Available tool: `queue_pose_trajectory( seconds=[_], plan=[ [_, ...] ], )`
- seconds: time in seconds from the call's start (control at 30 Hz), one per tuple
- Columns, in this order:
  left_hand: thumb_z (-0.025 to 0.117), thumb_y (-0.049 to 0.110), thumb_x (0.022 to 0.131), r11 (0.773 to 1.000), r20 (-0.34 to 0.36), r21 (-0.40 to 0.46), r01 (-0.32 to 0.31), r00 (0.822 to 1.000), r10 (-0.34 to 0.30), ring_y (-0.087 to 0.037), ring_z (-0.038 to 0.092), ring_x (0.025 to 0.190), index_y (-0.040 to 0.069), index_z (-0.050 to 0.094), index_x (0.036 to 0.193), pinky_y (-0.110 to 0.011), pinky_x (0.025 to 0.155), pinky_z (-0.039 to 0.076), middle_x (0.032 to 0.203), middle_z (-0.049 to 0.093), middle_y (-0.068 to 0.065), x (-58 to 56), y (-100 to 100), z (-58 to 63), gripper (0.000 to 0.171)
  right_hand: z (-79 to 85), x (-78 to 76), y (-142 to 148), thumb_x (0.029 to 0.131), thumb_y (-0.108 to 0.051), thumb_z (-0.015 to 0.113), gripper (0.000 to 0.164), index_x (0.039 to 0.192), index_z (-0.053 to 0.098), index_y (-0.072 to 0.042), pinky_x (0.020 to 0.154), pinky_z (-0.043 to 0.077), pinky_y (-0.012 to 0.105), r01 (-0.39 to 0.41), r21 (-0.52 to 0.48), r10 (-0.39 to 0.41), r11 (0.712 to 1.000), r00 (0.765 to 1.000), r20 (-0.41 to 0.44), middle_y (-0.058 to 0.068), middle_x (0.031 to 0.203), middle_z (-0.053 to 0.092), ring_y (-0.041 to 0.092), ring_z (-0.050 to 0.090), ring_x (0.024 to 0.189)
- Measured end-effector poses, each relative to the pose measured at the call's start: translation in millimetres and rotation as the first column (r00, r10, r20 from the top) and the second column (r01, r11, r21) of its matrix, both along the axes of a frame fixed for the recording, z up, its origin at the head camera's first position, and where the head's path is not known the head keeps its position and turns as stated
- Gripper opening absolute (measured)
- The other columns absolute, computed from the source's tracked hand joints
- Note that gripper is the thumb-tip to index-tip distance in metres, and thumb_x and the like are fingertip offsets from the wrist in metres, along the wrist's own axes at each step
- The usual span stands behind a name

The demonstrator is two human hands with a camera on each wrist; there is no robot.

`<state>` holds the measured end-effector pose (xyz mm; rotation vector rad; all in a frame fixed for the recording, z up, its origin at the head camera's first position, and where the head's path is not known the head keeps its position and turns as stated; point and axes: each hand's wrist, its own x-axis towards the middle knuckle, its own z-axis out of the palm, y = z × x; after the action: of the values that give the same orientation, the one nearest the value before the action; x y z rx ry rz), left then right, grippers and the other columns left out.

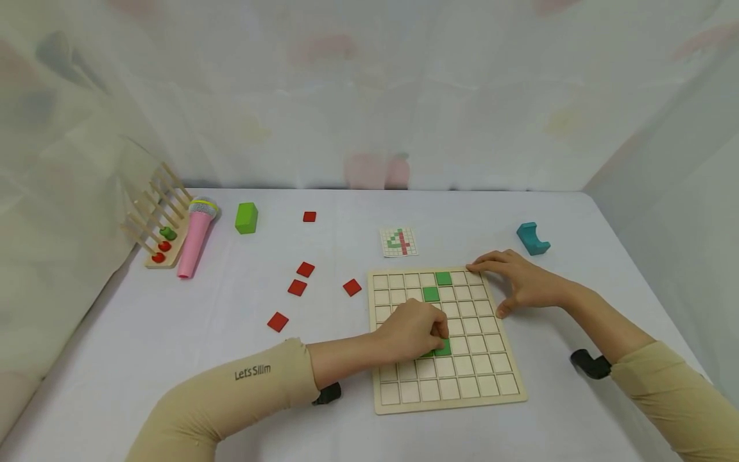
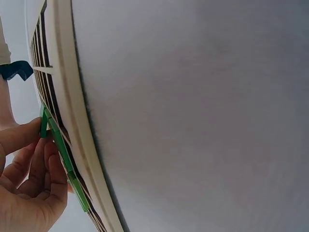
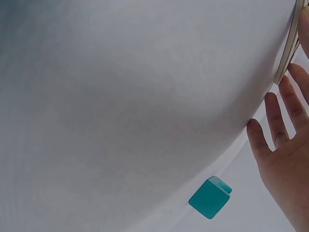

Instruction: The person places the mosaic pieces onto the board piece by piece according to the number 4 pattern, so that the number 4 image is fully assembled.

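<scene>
A pale wooden grid board (image 1: 450, 402) lies on the white table, its squares partly filled with green tiles (image 1: 443, 278). My left hand (image 1: 411, 328) reaches over its middle and covers several squares. Between thumb and fingertips it pinches a green square tile (image 2: 44, 122), tilted against the board in the left wrist view, beside other green tiles lying in a row. My right hand (image 1: 528, 282) touches the board's far right corner with its fingertips and the right edge with its thumb, the fingers spread fairly straight.
Several red tiles (image 1: 278, 322) lie left of the board. Behind it is a small pattern card (image 1: 398, 242). A teal block (image 1: 532, 239) stands at the right. Farther left are a green block (image 1: 246, 218), a pink toy microphone (image 1: 196, 244) and a wooden peg stand (image 1: 181, 232).
</scene>
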<state>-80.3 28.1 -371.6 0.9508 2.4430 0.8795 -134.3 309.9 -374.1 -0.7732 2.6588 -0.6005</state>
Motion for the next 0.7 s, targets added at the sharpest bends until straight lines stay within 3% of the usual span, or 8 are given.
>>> queue_pose_trajectory(
  seconds=[0.27,0.43,0.57,0.7],
  plan=[
    [0.075,0.007,0.083,0.997,-0.071,-0.059,0.049,0.996,-0.053,0.002,0.054,0.068,0.015,0.076,0.079,-0.011,0.063,0.043,0.071,0.069,0.009,-0.8,2.2,0.4,0.008,-2.0,-0.1,0.1,0.06,-0.039,0.09,0.095,0.143,0.051,-0.016,0.103,0.036,0.058,0.0,-0.011,0.0,1.0,1.0,0.002,0.01,0.144,0.049,0.032,0.039,0.13],
    [0.074,0.009,0.084,0.993,-0.1,-0.107,0.047,0.993,-0.057,0.0,0.054,0.071,0.012,0.075,0.098,-0.013,0.069,0.046,0.071,0.065,0.009,-3.6,-1.8,3.3,0.014,-1.9,0.2,-0.1,0.06,-0.04,0.09,0.095,0.143,0.051,-0.015,0.103,0.036,0.059,-0.004,-0.004,0.004,1.0,1.0,-0.004,0.011,0.143,0.05,0.033,0.04,0.13],
    [0.071,0.01,0.086,0.998,-0.115,-0.065,-0.007,0.993,-0.001,-0.004,0.058,0.076,0.011,0.075,0.101,-0.017,0.072,0.047,0.081,0.07,0.005,-15.9,-11.8,10.2,0.015,-2.0,-0.1,-0.3,0.059,-0.041,0.09,0.096,0.143,0.051,-0.015,0.103,0.036,0.058,-0.007,0.002,0.007,1.0,1.0,-0.012,0.011,0.143,0.05,0.033,0.04,0.13],
    [0.07,0.009,0.088,0.993,-0.112,0.017,-0.121,0.986,0.122,-0.011,0.064,0.085,0.009,0.075,0.101,-0.022,0.075,0.051,0.097,0.074,-0.002,-40.0,-28.0,19.3,0.015,-2.5,-0.4,-0.3,0.059,-0.041,0.09,0.096,0.143,0.052,-0.015,0.104,0.036,0.058,-0.006,0.002,0.006,1.0,1.0,-0.011,0.01,0.143,0.05,0.032,0.04,0.13]
  ],
)
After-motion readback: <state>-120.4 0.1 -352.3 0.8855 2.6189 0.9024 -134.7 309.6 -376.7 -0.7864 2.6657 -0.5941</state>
